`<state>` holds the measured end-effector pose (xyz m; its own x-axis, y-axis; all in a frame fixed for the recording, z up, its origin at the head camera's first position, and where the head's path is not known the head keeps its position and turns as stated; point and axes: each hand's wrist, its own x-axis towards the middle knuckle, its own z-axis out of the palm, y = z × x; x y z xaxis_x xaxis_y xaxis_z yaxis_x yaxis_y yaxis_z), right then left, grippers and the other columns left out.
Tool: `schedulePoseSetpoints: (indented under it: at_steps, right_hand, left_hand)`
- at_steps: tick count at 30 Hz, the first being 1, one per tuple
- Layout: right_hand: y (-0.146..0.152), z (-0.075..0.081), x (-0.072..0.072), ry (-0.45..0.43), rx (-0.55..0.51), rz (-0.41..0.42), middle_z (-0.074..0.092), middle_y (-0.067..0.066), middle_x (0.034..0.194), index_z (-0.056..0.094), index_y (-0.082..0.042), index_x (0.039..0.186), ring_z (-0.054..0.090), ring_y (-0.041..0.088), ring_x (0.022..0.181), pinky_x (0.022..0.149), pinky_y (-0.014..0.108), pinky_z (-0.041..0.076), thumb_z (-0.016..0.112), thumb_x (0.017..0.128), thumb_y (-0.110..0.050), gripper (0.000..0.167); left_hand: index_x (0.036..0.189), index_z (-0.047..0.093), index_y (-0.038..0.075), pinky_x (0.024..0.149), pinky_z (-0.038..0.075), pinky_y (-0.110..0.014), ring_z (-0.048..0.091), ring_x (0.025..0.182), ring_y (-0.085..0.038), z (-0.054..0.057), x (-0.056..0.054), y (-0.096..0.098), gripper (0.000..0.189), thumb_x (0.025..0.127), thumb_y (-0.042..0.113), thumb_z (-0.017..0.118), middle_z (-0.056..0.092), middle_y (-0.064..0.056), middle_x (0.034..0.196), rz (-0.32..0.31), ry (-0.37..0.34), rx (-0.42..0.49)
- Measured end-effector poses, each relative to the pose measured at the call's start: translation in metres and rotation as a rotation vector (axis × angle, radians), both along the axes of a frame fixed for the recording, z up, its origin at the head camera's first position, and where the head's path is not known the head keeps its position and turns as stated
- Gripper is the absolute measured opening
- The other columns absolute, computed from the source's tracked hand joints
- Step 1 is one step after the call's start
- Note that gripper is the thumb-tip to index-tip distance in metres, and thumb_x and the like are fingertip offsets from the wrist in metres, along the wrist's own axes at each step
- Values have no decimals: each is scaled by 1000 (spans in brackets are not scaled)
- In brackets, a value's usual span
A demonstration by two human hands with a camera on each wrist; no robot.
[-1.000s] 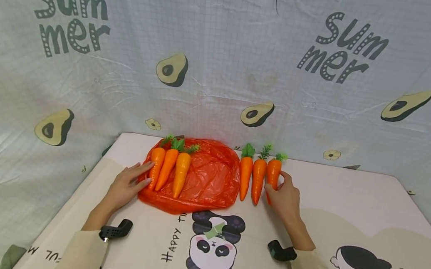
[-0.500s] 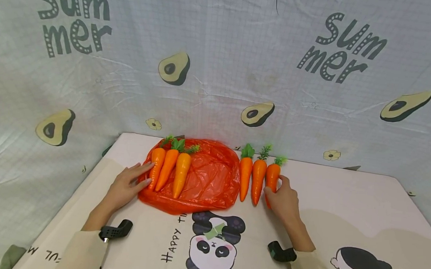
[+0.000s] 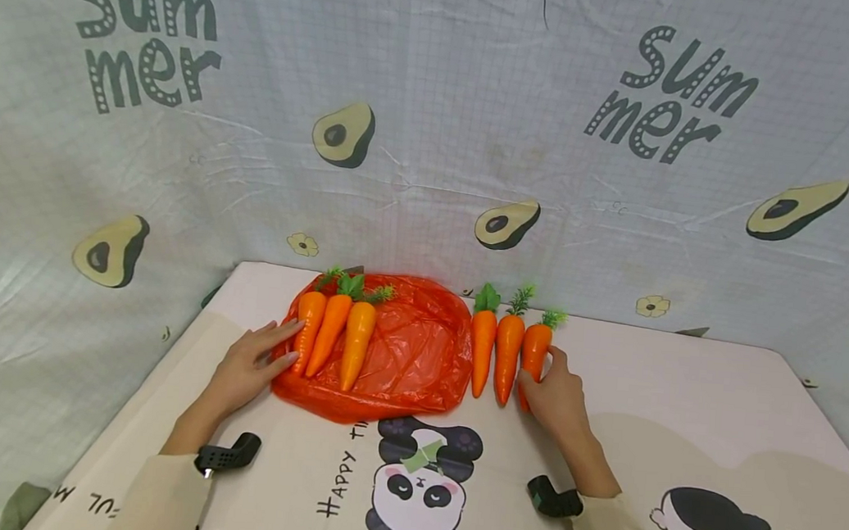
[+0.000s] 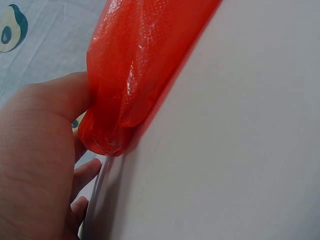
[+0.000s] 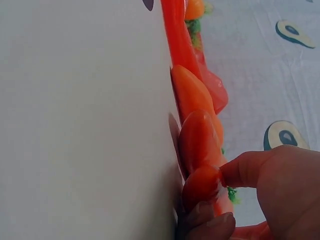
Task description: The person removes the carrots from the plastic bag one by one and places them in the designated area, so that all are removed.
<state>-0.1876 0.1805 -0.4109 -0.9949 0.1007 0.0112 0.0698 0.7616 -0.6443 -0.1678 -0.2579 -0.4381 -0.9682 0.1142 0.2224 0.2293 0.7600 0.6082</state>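
My right hand (image 3: 562, 392) grips the rightmost orange toy carrot (image 3: 535, 347) near its lower half. In the right wrist view, the thumb and fingers close round that carrot's tip (image 5: 202, 185). Two more carrots, a middle one (image 3: 509, 353) and a left one (image 3: 482, 351), lie beside it on the table, green tops away from me. My left hand (image 3: 248, 361) rests at the left edge of a flattened red plastic bag (image 3: 419, 347), its fairly straight fingers touching the nearest carrot (image 3: 309, 323) on the bag. Two other carrots lie there: an orange one (image 3: 329, 332) and a yellower one (image 3: 357, 342).
The white table (image 3: 680, 414) carries a printed panda (image 3: 419, 494) in front of the bag. Behind the table's back edge hangs a pale cloth (image 3: 435, 118) with avocado prints. Both wrists wear black devices, a left one (image 3: 230, 453) and a right one (image 3: 554, 497).
My right hand has drawn the rightmost carrot slightly toward me and to the left, closer to the middle carrot. The left hand stays in place.
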Motion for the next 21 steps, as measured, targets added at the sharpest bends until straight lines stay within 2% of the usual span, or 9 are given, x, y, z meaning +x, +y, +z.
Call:
schedulePoseSetpoints:
  at_steps: [5, 12, 21]
  right_hand:
    - [0, 2, 1, -6, 28, 4, 54, 11, 64, 29, 11, 140, 53, 23, 53, 47, 33, 50, 55, 90, -23, 66]
    - [1, 5, 2, -4, 50, 19, 58, 11, 67, 30, 12, 139, 57, 24, 58, 55, 37, 55, 58, 90, -24, 67]
    - [4, 10, 2, -4, 40, -6, 54, 9, 62, 31, 11, 139, 53, 20, 52, 49, 32, 52, 58, 92, -28, 67]
  left_hand:
    - [143, 47, 15, 110, 12, -63, 26, 136, -45, 1, 1, 0, 55, 92, 31, 63, 43, -19, 144, 1, -5, 5]
    - [142, 47, 14, 109, 12, -63, 26, 136, -45, 2, 1, 0, 55, 92, 30, 63, 43, -19, 144, -1, -4, 5]
    - [142, 47, 14, 109, 13, -64, 27, 135, -46, 1, 0, 0, 55, 92, 32, 63, 44, -19, 143, 0, -2, 1]
